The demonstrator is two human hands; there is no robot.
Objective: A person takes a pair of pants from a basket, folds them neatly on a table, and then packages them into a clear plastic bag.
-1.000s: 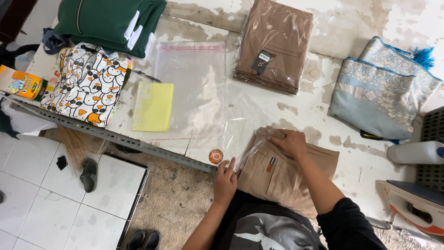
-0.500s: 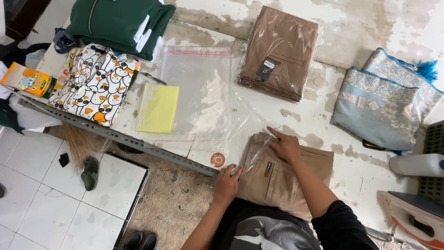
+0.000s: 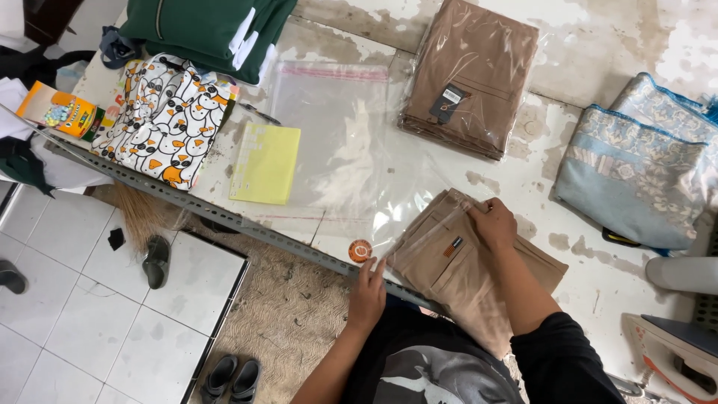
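**Folded tan garment at the mouth of a clear bag, lower centre of frame**

Upper left: a folded green garment point(image 3: 202, 26) lies at the table's far corner, with a cloth printed with cartoon ducks point(image 3: 166, 120) just below it and a small orange box point(image 3: 61, 111) at the left edge. A yellow pad point(image 3: 265, 163) sits right of the duck cloth, beside a stack of flat clear bags point(image 3: 336, 127).

Lower centre: the left hand point(image 3: 368, 288) rests at the table's near edge, fingers together and pinching the corner of the clear bag point(image 3: 419, 232) that covers the garment's end. A small round orange item point(image 3: 360, 250) lies just above this hand.

Right of it, the folded tan garment point(image 3: 456, 273) lies at the near edge, its upper end inside the bag. The right hand point(image 3: 493, 223) presses on that upper end, fingers curled and closed on the bag's rim.

Upper centre: a bagged brown garment point(image 3: 471, 75). Far right: folded blue patterned cloth point(image 3: 636, 172).
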